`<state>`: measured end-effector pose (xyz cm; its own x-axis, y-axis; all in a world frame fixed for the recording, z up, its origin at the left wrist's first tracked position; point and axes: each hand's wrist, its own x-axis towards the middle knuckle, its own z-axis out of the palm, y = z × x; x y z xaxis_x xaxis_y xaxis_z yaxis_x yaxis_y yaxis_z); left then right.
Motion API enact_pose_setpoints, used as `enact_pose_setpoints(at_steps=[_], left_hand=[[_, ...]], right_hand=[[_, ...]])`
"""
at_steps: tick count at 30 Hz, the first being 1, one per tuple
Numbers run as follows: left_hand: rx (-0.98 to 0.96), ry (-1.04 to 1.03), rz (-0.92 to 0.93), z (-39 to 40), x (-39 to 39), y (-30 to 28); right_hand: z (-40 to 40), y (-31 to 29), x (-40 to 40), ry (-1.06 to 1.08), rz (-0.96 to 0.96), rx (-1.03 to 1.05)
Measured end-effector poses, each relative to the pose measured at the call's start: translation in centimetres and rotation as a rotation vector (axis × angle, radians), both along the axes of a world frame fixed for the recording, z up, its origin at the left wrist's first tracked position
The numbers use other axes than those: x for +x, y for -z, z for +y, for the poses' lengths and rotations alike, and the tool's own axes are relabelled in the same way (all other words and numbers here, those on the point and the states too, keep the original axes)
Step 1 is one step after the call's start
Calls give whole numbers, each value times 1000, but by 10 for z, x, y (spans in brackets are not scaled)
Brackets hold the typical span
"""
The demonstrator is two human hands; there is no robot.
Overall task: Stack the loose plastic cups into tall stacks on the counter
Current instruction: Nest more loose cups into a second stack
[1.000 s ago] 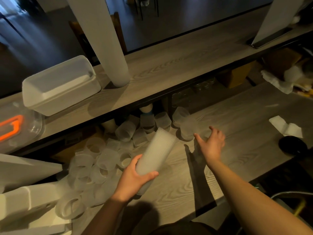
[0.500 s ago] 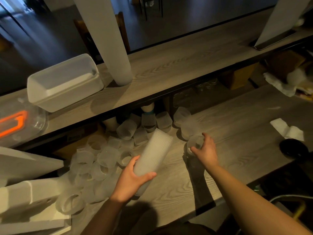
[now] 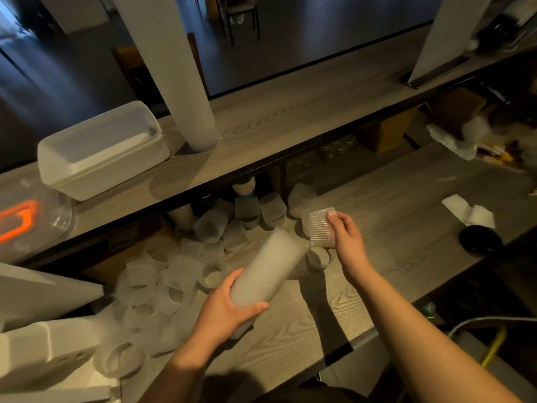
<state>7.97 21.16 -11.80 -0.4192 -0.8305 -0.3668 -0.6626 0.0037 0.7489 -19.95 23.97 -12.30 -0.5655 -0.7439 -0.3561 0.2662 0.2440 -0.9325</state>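
Stack [image 3: 266, 274] tilted over the counter [image 3: 363, 286] in the left hand [image 3: 223, 312], loose cups [image 3: 162, 280] left of the stack, cup [image 3: 319, 228] right of its top in the right hand [image 3: 347, 237], tub [image 3: 101, 149] on the shelf [image 3: 290, 117] behind the stack, napkin [image 3: 467, 212] far right

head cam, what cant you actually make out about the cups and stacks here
- Tall stack on the upper shelf: its top is cut off by the frame's upper edge.
- Held stack: its lower end is hidden by the left hand; the cup count is too fine to read.
- Single cup: the right hand covers its far side.
- Loose cups: overlapping and dim, number unclear.
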Motion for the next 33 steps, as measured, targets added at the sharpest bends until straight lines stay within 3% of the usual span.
enact_pose_setpoints(at_steps=[4,12,17,28,33], left_hand=[[-45,62,-41,2,5,-2],[-75,78,-52,7,17,-11],[-76,85,-45,10,20,-10],[-59,45,-39,10,19,-5],[8,-66,5,7,17,7]], right_hand=[[-3,-16,14,-154,36,-78],[6,-20,36,-270,212,-43],[7,-17,52,-363,218,-22],[9,-6,64,-430,195,2],[2,22,43,-238,139,92]])
